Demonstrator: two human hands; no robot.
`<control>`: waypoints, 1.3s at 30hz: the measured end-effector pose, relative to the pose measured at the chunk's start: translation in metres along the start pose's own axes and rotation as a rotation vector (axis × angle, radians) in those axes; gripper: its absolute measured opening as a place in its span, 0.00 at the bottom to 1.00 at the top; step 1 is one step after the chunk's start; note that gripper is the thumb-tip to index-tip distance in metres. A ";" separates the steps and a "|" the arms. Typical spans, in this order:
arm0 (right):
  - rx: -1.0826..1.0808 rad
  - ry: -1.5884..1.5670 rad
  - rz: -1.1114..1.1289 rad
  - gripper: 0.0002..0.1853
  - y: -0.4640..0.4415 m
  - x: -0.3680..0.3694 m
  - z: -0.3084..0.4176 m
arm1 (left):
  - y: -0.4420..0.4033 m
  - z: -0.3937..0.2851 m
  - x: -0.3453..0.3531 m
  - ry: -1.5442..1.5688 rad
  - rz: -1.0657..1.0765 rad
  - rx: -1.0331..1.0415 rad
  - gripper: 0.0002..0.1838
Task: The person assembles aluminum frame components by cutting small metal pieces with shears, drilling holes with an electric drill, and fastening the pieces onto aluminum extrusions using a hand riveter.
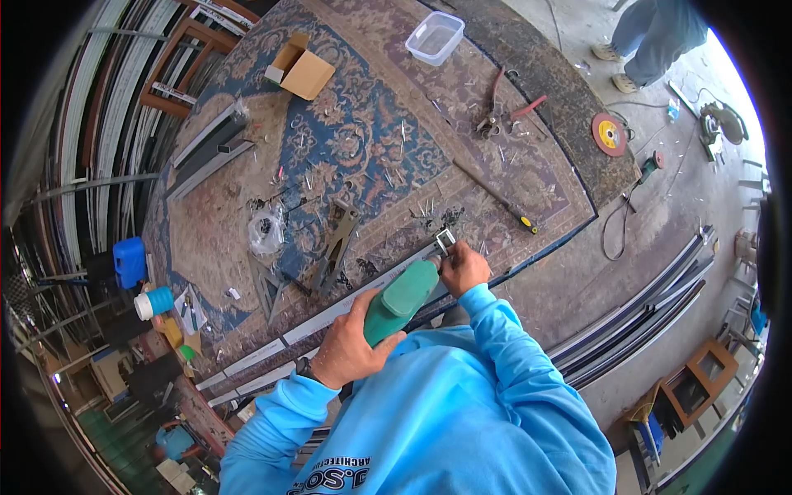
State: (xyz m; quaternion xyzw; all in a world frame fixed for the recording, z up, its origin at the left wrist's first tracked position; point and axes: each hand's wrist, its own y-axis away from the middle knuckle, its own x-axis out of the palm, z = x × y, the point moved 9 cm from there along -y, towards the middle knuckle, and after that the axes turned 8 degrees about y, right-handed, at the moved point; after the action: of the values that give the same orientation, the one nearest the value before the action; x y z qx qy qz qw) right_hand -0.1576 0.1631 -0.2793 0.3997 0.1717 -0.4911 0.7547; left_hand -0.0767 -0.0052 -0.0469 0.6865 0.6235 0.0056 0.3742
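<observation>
My left hand is wrapped round a green tool, seen from above, which looks like a cordless power tool; its working end is hidden. Just beyond that tool, the closed fingers of my right hand grip the end of a pale metal profile. A small rectangular metal frame piece shows at that end, close to my fingertips. The long profile lies across the carpeted table in front of my body. Dark shavings and small metal bits lie beyond my right hand.
A yellow-black handled tool, red-handled cutters, a cardboard box and a clear plastic tub lie on the table. Metal profiles rest on the right. A person stands at the far right.
</observation>
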 end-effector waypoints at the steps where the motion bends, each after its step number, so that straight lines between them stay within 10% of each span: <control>1: -0.005 -0.002 -0.003 0.14 0.000 -0.001 0.003 | 0.001 -0.001 -0.002 0.014 -0.005 -0.008 0.40; 39: -0.112 -0.072 -0.087 0.11 -0.001 0.003 -0.004 | 0.006 0.013 0.003 -0.028 -0.019 0.056 0.41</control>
State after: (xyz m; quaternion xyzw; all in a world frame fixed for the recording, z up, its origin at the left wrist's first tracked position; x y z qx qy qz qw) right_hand -0.1570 0.1642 -0.2839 0.3310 0.1886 -0.5274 0.7594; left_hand -0.0653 -0.0085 -0.0545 0.6906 0.6247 -0.0249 0.3635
